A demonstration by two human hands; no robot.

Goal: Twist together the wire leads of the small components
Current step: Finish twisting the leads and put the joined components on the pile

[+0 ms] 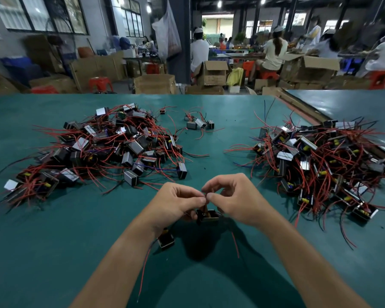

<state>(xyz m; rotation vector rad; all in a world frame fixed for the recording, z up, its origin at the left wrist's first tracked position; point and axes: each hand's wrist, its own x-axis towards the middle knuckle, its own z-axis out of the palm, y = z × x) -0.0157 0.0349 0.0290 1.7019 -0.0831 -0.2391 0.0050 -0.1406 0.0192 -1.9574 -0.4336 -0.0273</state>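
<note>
A small black boxy component point(207, 215) hangs just above the green table point(53, 230), below and between my hands. My left hand point(176, 202) and my right hand point(233, 197) both pinch its red wire leads point(206, 195) at the fingertips, thumbs and forefingers almost touching. One loose red lead point(235, 244) trails down to the right. A second component point(166, 239) lies on the table under my left wrist, with a long red lead point(145, 263) running toward me.
A big heap of components with red wires point(102, 147) lies at the left, another heap point(316, 161) at the right, a few strays point(199, 123) at the back middle. Beyond the table stand cardboard boxes point(211, 73), red stools and seated people.
</note>
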